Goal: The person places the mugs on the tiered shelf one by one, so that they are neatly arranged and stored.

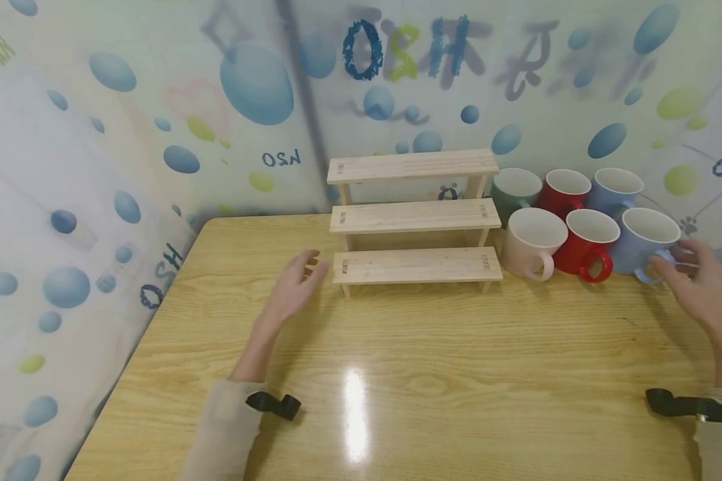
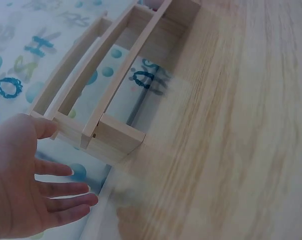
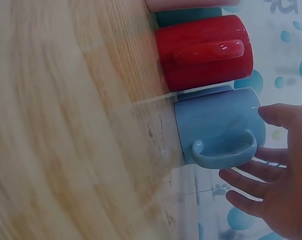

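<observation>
At the right, my right hand (image 1: 706, 280) is right at the front light-blue mug (image 1: 644, 234). In the right wrist view its thumb tip overlaps the rim edge of that blue mug (image 3: 218, 120), while the loosely spread fingers (image 3: 248, 182) lie beside the handle. My left hand (image 1: 295, 284) hovers just left of a three-step wooden shelf (image 1: 418, 266), fingers relaxed and holding nothing. In the left wrist view, the thumb of this hand (image 2: 20, 185) overlaps the end of the shelf (image 2: 118, 132).
Beside the blue mug stand a red mug (image 1: 586, 247) and a pale pink mug (image 1: 529, 244). Behind them are a green mug (image 1: 511, 190), another red mug (image 1: 562, 190) and another blue mug (image 1: 614, 190). Patterned wall sheeting (image 1: 259, 87) borders the wooden table (image 1: 433, 387).
</observation>
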`<state>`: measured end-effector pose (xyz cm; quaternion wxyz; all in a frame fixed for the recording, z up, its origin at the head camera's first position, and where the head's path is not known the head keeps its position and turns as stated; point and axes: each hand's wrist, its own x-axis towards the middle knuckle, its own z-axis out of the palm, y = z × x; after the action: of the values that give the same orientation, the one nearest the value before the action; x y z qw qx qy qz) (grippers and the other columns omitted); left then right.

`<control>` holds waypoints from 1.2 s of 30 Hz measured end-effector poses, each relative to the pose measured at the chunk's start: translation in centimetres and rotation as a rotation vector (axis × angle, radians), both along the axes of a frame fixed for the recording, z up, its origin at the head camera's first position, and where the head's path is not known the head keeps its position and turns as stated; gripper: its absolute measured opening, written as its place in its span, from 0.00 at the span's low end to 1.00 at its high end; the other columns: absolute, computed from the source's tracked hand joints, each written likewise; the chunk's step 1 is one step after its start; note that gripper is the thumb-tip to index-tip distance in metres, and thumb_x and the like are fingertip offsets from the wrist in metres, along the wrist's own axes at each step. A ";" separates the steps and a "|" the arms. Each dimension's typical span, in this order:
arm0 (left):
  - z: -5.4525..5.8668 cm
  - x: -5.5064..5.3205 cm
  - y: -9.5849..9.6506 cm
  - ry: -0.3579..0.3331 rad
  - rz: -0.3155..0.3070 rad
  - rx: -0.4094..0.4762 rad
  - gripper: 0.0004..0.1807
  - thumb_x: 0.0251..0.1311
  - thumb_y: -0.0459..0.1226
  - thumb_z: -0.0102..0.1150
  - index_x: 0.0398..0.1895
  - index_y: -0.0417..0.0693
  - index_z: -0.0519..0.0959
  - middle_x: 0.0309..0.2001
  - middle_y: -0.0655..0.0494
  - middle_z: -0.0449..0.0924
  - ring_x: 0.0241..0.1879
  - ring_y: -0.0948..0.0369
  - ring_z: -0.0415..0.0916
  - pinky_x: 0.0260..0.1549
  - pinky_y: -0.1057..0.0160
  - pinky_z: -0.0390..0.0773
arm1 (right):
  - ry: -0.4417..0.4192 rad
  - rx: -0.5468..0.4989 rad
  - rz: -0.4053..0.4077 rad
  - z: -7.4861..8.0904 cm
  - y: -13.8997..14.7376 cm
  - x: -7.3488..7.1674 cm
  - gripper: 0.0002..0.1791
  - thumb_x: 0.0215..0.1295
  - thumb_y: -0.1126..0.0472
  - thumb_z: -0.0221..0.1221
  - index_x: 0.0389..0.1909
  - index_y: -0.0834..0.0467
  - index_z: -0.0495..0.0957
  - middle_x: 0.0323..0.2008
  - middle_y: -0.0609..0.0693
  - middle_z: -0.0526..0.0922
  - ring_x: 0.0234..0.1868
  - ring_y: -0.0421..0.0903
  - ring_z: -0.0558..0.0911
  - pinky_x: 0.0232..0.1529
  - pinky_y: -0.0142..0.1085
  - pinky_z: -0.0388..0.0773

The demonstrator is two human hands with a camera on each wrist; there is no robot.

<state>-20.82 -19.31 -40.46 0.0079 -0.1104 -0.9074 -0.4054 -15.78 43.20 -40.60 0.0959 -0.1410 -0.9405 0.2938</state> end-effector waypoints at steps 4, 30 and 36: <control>-0.3 -0.3 0.5 -0.017 -0.003 0.057 0.29 0.78 0.46 0.46 0.69 0.33 0.66 0.57 0.33 0.76 0.53 0.40 0.76 0.52 0.42 0.77 | -0.009 0.001 -0.025 -0.6 0.2 -0.1 0.42 0.78 0.43 0.45 0.75 0.73 0.48 0.64 0.82 0.62 0.59 0.79 0.65 0.57 0.70 0.65; -1.1 -1.5 3.5 -0.205 0.018 0.281 0.30 0.78 0.47 0.49 0.73 0.37 0.61 0.47 0.40 0.74 0.37 0.51 0.77 0.35 0.56 0.83 | -0.005 -0.210 -0.068 -1.8 0.0 -1.0 0.27 0.78 0.50 0.47 0.53 0.74 0.72 0.19 0.16 0.67 0.36 0.25 0.63 0.46 0.37 0.61; -1.2 -1.7 3.5 -0.203 -0.014 0.290 0.30 0.77 0.47 0.50 0.72 0.37 0.61 0.41 0.45 0.73 0.32 0.55 0.73 0.32 0.58 0.80 | 0.021 -0.288 -0.102 -1.8 -0.1 -1.1 0.20 0.77 0.51 0.49 0.40 0.66 0.76 0.18 0.18 0.70 0.35 0.27 0.65 0.45 0.34 0.57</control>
<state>-22.55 -15.82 -41.64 -0.0709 -0.0730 -0.8348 -0.5411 -16.90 43.09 -42.39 0.0993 -0.1980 -0.8793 0.4216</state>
